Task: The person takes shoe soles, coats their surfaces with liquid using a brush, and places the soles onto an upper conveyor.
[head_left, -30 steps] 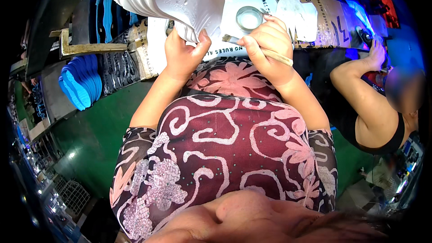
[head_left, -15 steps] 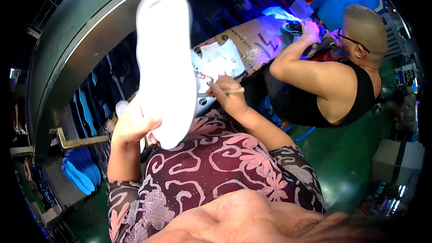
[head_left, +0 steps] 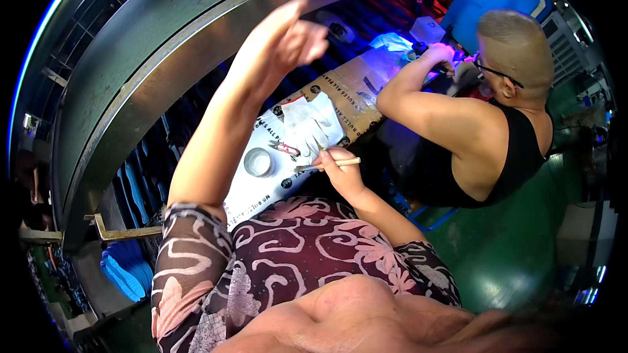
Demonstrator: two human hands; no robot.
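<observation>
My left hand point(head_left: 297, 36) is raised at arm's length over the metal edge of the conveyor, blurred, with fingers loosely bent and apart and nothing visible in it. My right hand point(head_left: 340, 173) grips a small brush point(head_left: 347, 162) by its pale wooden handle; the dark bristle end points left. Close by the bristles stands a round metal tin point(head_left: 260, 162) with white contents. Red-handled snips point(head_left: 284, 148) lie between the tin and a pair of white work gloves point(head_left: 311, 134). All of these rest on a printed white sheet point(head_left: 248, 199) in front of me.
A curved metal rail point(head_left: 157, 59) borders a dark green conveyor belt point(head_left: 190, 0). Brown printed cardboard point(head_left: 350, 95) covers the bench toward a co-worker point(head_left: 471, 111) at the right, whose hands are at work. Stacked blue soles point(head_left: 124, 271) sit at lower left, beside a metal bracket point(head_left: 127, 230).
The white shoe sole my left hand held up is out of sight. That hand has swung up and away over the rail, uncovering the tin. My right hand keeps hold of the brush.
</observation>
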